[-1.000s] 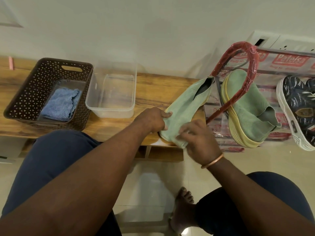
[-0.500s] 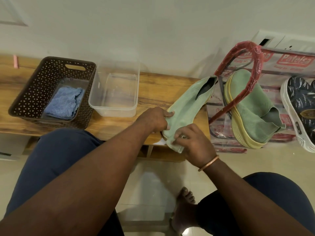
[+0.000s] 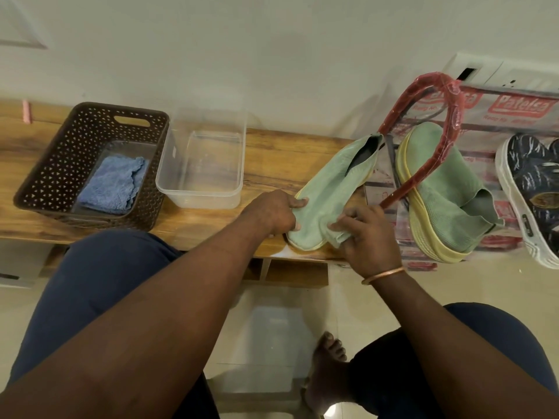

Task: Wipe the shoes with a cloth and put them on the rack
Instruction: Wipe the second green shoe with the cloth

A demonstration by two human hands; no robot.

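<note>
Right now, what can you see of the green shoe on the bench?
The green shoe is a pale, soft knit slip-on with a thin yellowish sole edge and a dark lining at its opening. It lies on the wooden bench, toe toward the person, opening toward the wall. The left hand grips one side of the toe; the right hand holds what looks like a matching pale green cloth against the other side.

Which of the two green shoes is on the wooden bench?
The limp green shoe gripped by the left hand; the right hand holds a green cloth to it. The thick-soled green shoe stands on the rack.
</note>
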